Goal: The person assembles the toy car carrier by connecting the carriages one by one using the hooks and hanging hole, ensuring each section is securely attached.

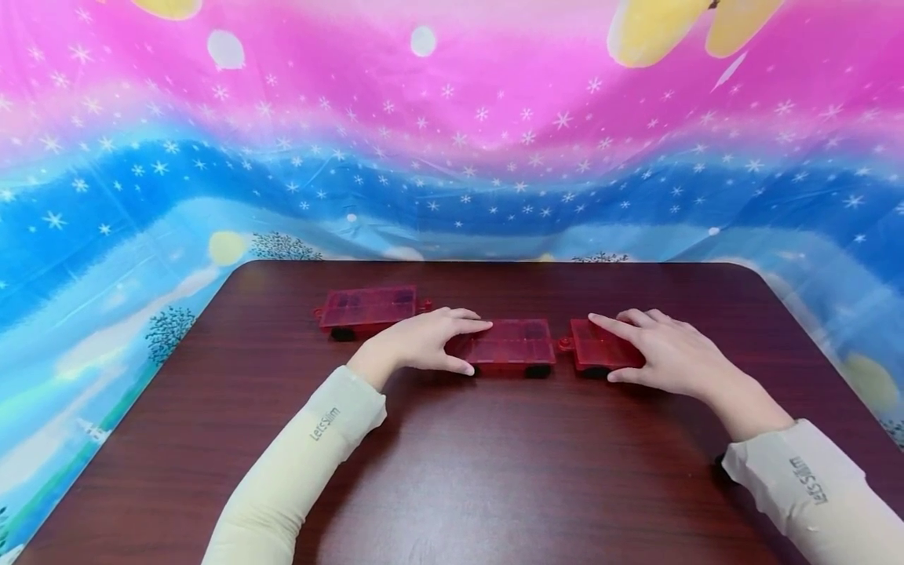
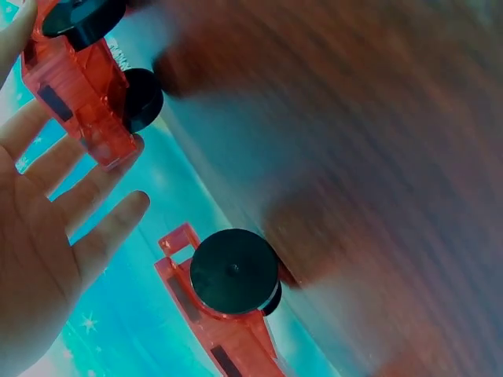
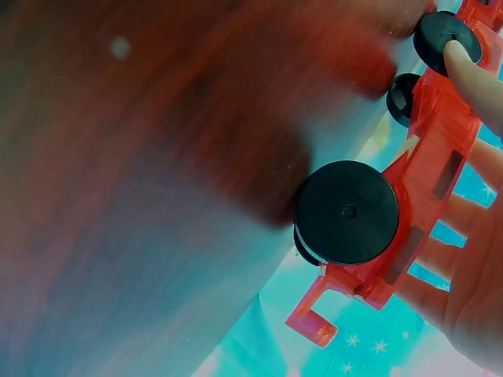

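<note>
Three see-through red toy wagons with black wheels stand on a table. My left hand [image 1: 424,341] holds the left end of the middle wagon [image 1: 519,345], thumb at the near side and index finger over the top. The left wrist view shows this held wagon [image 2: 78,102] at upper left, the other fingers spread. My right hand [image 1: 667,353] grips the right wagon [image 1: 596,345] from its right side. In the right wrist view, the thumb touches a wheel [image 3: 448,41]. A small coupling [image 1: 565,344] sits in the narrow space between these two wagons; whether it is hooked, I cannot tell.
The left wagon [image 1: 370,306] stands farther back, beyond my left hand, with a loop at each end. The dark brown wooden table [image 1: 459,471] has rounded far corners. A pink and blue printed cloth [image 1: 452,157] hangs behind it.
</note>
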`<state>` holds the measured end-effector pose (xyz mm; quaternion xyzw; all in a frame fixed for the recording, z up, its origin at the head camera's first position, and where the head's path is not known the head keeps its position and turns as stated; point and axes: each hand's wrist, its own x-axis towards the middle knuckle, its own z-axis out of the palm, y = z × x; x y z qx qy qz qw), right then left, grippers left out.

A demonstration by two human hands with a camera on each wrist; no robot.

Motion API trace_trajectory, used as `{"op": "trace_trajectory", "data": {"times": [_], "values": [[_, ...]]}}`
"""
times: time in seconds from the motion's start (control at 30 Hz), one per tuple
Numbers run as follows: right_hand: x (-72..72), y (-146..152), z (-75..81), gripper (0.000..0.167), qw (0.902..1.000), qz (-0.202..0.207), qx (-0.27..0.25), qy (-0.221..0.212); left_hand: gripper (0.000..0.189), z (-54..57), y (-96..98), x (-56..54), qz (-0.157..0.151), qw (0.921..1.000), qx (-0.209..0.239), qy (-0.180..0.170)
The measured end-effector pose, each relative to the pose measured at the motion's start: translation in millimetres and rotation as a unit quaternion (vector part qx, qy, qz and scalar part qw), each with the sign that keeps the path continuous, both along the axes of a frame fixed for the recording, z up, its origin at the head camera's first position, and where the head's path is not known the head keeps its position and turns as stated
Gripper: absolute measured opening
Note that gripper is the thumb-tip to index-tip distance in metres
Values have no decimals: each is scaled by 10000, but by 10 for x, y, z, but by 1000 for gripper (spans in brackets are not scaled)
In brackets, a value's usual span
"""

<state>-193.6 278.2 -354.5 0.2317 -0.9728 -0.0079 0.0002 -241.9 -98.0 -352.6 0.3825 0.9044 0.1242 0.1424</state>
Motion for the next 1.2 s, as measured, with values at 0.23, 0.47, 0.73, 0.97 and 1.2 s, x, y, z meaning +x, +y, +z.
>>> {"op": "trace_trajectory", "data": {"times": [0.23, 0.47, 0.73, 0.97, 1.2], "values": [[25, -35, 54, 90, 9996, 36, -260, -71, 76, 79, -160, 19, 129, 9996, 102, 222], [-23, -208, 151, 78, 9969, 210, -749, -130, 67, 188, -464, 22, 279, 9968, 353, 666], [-93, -495, 214, 71, 9926, 497, -1062, -326, 60, 245, -776, -37, 560, 9922, 547, 974], [-157, -760, 216, 71, 9873, 754, -1297, -531, 64, 161, -997, -162, 966, 9898, 481, 927], [-202, -1011, 165, 71, 9826, 980, -1367, -791, 71, 54, -1086, -261, 1291, 9885, 408, 667]]}}
